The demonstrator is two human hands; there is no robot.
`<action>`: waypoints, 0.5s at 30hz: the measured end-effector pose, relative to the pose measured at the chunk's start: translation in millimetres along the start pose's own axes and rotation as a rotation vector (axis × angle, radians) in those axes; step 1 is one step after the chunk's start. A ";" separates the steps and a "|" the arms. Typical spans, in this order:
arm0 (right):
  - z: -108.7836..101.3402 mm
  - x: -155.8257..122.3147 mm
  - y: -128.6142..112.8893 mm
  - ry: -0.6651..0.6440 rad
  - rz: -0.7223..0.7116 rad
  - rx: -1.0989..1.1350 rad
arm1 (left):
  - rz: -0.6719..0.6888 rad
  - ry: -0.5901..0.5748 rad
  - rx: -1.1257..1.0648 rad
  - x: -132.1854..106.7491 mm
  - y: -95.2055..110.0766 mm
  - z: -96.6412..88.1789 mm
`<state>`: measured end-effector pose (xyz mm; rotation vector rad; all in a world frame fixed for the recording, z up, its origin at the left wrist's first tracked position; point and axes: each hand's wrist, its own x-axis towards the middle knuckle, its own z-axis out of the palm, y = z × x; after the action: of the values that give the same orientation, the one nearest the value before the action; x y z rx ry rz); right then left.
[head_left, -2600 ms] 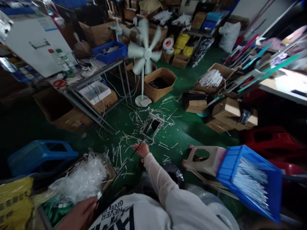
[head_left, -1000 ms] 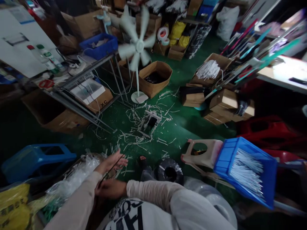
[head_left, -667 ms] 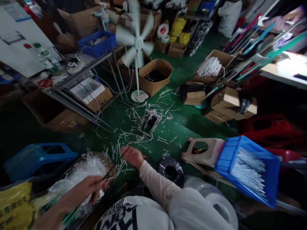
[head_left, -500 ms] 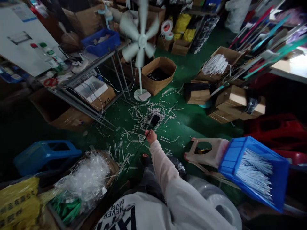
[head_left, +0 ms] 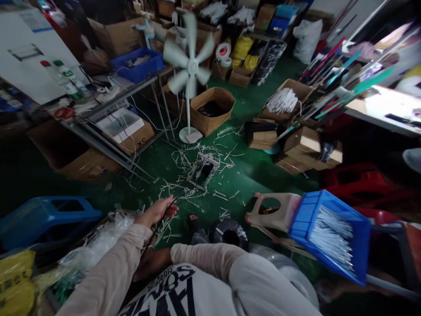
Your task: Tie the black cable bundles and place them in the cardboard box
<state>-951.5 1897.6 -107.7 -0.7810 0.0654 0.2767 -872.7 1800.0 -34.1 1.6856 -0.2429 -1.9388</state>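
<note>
My left hand (head_left: 160,211) reaches out ahead of my body with a thin black cord (head_left: 157,224) between its fingers. From there the cord slants down toward my right hand (head_left: 153,263), which is drawn in close to my shirt and in deep shadow. The right hand looks closed at the cord's lower part; its fingertips are hard to make out. On the green floor beyond the hands lies a small pale frame (head_left: 204,170) with a dark middle, among scattered white strips (head_left: 184,160).
A fan (head_left: 192,66) with blurred blades stands ahead beside an open carton (head_left: 213,112). To the right, a blue bin (head_left: 301,219) of white sticks leans by a beige stool (head_left: 274,208). A blue stool (head_left: 49,215) and clear plastic wrap (head_left: 95,245) are at left.
My right hand has pulled back from above the pale frame to my body. My left hand has come into view at the cord. The view has shifted slightly to the right.
</note>
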 end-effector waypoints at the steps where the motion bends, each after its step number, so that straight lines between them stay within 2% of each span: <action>1: -6.3 -12.1 -2.9 -0.027 -0.019 0.069 | 0.062 0.023 0.013 0.0 9.1 10.7; 3: -28.0 -44.2 -21.0 0.099 -0.189 0.270 | 0.175 0.029 0.082 -14.2 15.9 16.5; 5: -58.8 -79.4 -49.7 0.445 -0.505 0.546 | 0.204 -0.008 0.172 -42.9 5.8 3.8; 6: -76.3 -95.6 -65.1 0.692 -0.632 0.670 | 0.188 -0.029 0.213 -59.9 -4.8 -6.9; 7: -94.3 -109.9 -79.7 0.935 -0.679 0.770 | 0.163 -0.048 0.250 -77.1 -17.9 -18.9; 8: -112.2 -122.0 -92.7 1.045 -0.699 0.804 | 0.136 -0.060 0.279 -93.3 -32.9 -31.3; 10: -143.9 -138.6 -111.8 1.194 -0.708 0.839 | 0.065 -0.093 0.331 -119.5 -65.2 -54.4; 12: -164.9 -144.9 -121.4 1.273 -0.695 0.838 | 0.002 -0.080 0.360 -134.4 -97.0 -72.8; 13: -170.2 -144.3 -123.0 1.303 -0.683 0.834 | -0.010 -0.051 0.387 -137.6 -111.4 -79.8; 15: -170.1 -136.8 -121.8 1.328 -0.649 0.815 | 0.046 0.104 0.510 -136.9 -134.6 -88.2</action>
<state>-1042.8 1665.4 -123.0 -0.0225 1.0831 -0.8865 -818.9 2001.2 1.5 2.0662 -0.7825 -1.8480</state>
